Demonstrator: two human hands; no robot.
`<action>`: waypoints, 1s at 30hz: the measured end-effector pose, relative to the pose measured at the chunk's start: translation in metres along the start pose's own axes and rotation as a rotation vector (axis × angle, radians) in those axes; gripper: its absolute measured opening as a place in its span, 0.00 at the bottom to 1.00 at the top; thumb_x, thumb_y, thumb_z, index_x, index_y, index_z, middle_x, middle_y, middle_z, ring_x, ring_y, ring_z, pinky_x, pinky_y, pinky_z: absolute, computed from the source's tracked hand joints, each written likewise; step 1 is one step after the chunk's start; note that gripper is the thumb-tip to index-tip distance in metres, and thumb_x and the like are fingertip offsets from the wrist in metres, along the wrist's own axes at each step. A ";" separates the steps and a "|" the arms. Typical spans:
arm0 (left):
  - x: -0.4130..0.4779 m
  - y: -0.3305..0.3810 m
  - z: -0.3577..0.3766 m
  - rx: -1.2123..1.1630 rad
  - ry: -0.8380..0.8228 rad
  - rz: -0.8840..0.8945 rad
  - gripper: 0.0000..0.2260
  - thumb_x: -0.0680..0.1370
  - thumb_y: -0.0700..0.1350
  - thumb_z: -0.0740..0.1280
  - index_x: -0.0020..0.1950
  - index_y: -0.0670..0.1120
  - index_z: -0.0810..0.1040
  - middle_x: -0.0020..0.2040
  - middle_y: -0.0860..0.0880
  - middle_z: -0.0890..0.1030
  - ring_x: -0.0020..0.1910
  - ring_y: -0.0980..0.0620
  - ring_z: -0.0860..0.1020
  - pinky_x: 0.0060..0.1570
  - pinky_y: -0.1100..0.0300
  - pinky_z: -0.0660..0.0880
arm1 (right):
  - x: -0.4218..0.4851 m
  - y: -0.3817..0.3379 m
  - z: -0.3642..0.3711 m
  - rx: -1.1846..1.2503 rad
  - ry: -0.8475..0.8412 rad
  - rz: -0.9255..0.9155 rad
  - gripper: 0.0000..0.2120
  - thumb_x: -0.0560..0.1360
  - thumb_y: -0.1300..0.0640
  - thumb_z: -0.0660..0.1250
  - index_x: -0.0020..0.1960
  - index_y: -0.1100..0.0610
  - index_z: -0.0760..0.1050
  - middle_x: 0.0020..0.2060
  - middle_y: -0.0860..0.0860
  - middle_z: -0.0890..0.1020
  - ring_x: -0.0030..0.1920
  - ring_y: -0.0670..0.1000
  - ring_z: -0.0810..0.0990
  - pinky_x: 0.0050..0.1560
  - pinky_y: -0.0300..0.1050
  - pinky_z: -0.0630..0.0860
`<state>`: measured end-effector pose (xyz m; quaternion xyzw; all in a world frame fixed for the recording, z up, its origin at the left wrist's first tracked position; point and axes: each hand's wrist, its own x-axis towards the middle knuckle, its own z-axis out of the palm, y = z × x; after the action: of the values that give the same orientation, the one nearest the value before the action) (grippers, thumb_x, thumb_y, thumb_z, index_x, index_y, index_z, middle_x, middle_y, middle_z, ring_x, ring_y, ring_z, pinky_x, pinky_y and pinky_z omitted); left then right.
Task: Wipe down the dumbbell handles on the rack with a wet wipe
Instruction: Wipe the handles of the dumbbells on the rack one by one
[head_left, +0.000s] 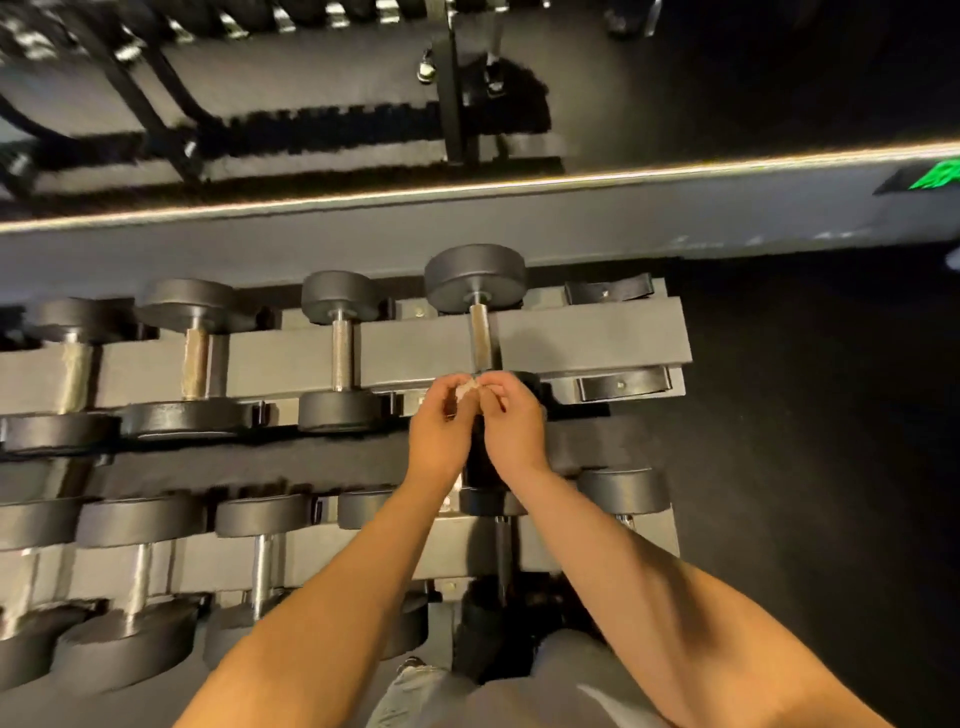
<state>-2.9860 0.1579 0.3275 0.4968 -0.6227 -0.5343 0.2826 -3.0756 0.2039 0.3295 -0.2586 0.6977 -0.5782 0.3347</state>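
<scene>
Pinching one white wet wipe (470, 385) between left hand (441, 418) and right hand (513, 422), at the near end of the rightmost dumbbell handle (480, 335). Four dumbbells (340, 297) on the upper rack (587, 332), handles running front-to-back.

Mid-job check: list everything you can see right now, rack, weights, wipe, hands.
Rack: one, grey, two tiers, centre.
Upper dumbbells: four, black heads, steel handles, top tier.
Lower dumbbells: at least five, black, bottom tier.
Empty cradle: one, black, top tier's right end.
Light strip: one, warm white, behind rack.
Green sign: one, top right.
Wet wipe: one, white, between both hands.
Left hand: pinches wipe, near rightmost upper handle.
Right hand: pinches wipe, alongside.
</scene>
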 end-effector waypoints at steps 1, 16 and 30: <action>0.008 0.007 0.002 0.018 0.018 0.022 0.07 0.83 0.44 0.66 0.59 0.49 0.79 0.52 0.54 0.84 0.51 0.56 0.82 0.52 0.62 0.78 | 0.011 -0.004 -0.001 -0.026 -0.011 -0.019 0.09 0.81 0.65 0.61 0.52 0.57 0.80 0.45 0.49 0.84 0.46 0.43 0.82 0.47 0.31 0.77; 0.157 0.014 0.044 0.140 0.083 -0.101 0.12 0.83 0.45 0.67 0.65 0.48 0.82 0.63 0.50 0.83 0.63 0.54 0.79 0.66 0.61 0.71 | 0.133 0.024 0.008 -0.226 -0.006 0.052 0.12 0.82 0.56 0.61 0.61 0.48 0.80 0.52 0.46 0.82 0.52 0.46 0.80 0.51 0.44 0.80; 0.149 0.018 0.050 0.233 0.122 -0.153 0.10 0.82 0.42 0.67 0.62 0.48 0.84 0.56 0.51 0.85 0.53 0.57 0.80 0.58 0.62 0.76 | 0.132 0.026 0.008 -0.231 0.016 0.087 0.12 0.83 0.57 0.60 0.60 0.48 0.80 0.50 0.46 0.81 0.49 0.45 0.80 0.48 0.41 0.80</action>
<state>-3.0873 0.0386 0.3043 0.6040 -0.6224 -0.4471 0.2187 -3.1541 0.1054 0.2809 -0.2602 0.7728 -0.4810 0.3221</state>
